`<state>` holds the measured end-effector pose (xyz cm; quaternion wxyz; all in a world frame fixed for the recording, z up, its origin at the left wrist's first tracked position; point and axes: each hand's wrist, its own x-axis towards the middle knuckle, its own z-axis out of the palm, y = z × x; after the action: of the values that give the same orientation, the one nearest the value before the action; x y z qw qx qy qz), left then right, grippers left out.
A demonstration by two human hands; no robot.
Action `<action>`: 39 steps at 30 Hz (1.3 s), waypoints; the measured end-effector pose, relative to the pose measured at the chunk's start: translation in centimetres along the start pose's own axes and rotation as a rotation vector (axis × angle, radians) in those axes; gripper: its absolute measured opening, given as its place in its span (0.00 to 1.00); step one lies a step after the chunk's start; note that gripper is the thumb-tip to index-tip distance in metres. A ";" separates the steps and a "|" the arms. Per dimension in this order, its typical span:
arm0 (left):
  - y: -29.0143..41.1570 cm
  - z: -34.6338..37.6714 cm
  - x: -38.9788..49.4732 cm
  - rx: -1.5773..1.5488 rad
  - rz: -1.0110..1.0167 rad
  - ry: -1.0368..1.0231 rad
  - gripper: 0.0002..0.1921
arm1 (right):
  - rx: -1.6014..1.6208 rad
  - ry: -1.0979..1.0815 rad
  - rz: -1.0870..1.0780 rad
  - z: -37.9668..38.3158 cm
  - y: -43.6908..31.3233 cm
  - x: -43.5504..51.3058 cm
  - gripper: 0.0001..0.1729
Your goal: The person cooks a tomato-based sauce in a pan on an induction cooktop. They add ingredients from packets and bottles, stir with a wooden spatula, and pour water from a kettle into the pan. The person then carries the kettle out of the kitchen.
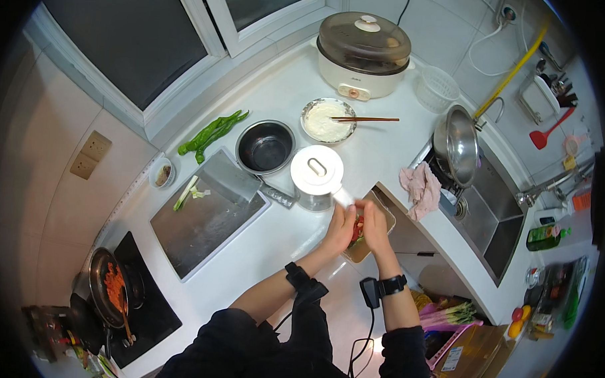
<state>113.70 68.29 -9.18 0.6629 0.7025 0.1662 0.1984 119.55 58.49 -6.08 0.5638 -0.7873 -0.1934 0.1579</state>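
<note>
My left hand (340, 228) and my right hand (374, 226) are close together past the counter's front edge. Their fingertips are blurred, and anything small between them is hidden. Below them is an open bin (389, 214) holding red and green scraps (357, 231). Just beyond my left fingers is the white handle of a lidded clear pitcher (317, 169); whether I touch it is unclear. A cleaver (238, 179) lies across a cutting board (200, 240), beside pieces of scallion (186, 192).
A metal pot (265, 147), green peppers (212, 133) and a bowl of flour-like powder (327, 121) with chopsticks stand behind. A pan of orange food (113, 285) is on the cooktop at left. Right, a pink cloth (421, 188) hangs by the sink (496, 226). An electric cooker (364, 56) stands at back.
</note>
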 end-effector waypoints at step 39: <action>25.7 -59.6 -60.0 0.015 0.157 0.823 0.39 | -0.243 -0.823 -0.842 42.5 -28.1 -33.2 0.24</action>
<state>31.25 88.45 15.45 0.5189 0.5802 0.3646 0.5110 67.13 85.75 8.19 0.3626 -0.5759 -0.7078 0.1896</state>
